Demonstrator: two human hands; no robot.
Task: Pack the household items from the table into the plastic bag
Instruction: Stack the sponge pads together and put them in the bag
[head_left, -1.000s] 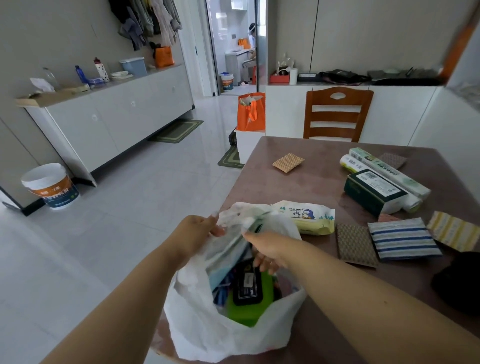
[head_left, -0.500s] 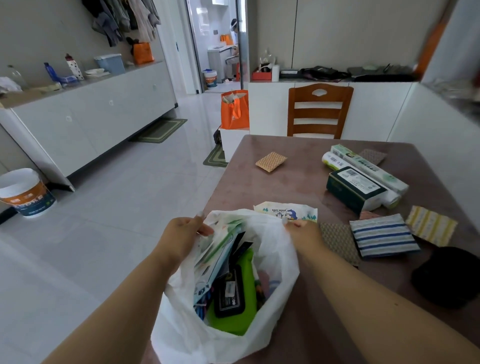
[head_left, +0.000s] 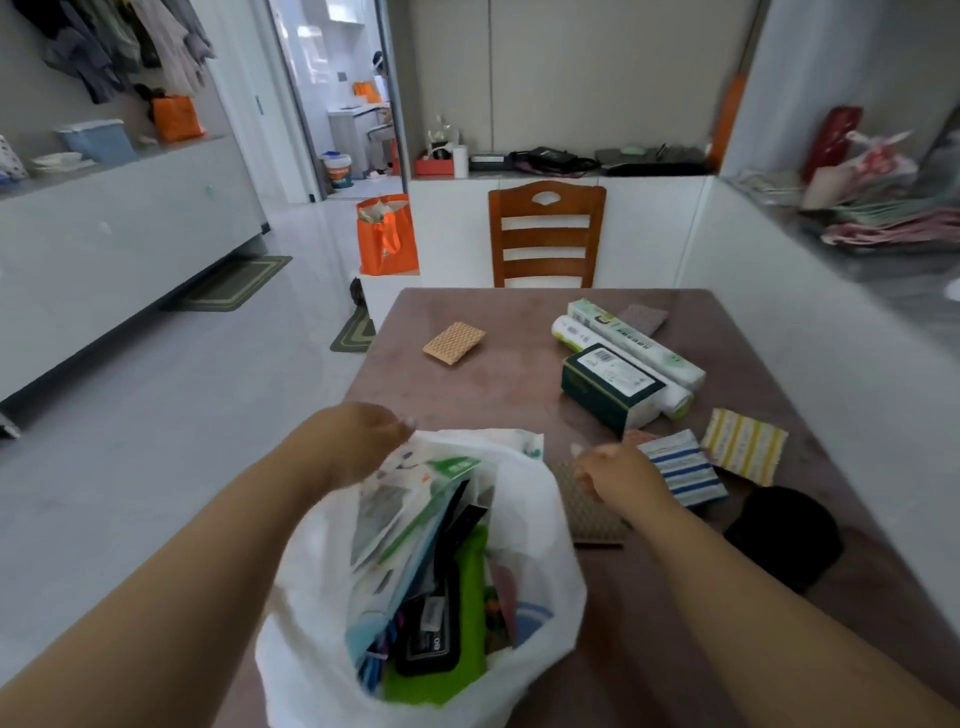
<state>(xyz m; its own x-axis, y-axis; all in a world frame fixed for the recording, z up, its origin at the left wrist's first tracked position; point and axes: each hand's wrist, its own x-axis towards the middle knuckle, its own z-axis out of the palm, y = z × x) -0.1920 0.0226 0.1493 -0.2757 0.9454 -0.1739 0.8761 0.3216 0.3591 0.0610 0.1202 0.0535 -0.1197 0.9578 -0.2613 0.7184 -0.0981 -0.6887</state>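
The white plastic bag (head_left: 537, 551) stands open at the table's near left corner. Inside it are a green item (head_left: 471, 597), a black case (head_left: 430, 642) and printed packets (head_left: 402, 501). My left hand (head_left: 358, 441) pinches the bag's far left rim. Just right of the bag, my right hand (head_left: 618, 475) hovers over a brown scouring pad (head_left: 592, 514), fingers loosely apart and empty. A white wipes pack (head_left: 531, 446) peeks out behind the rim. A blue-striped cloth (head_left: 685, 473), a yellow-striped cloth (head_left: 744, 449), a dark green box (head_left: 608, 387), a boxed roll (head_left: 639, 343) and a tan sponge (head_left: 454, 343) lie on the table.
A black object (head_left: 784, 538) lies at the table's (head_left: 498, 395) right side, and a grey pad (head_left: 644, 318) sits at the back. A wooden chair (head_left: 546, 234) stands at the far end. A white counter runs along the right, and an orange bag (head_left: 387, 234) stands on the floor.
My right hand has left the bag's rim and moved right, over the brown pad. The wipes pack is now mostly hidden behind the bag. My left hand still holds the rim.
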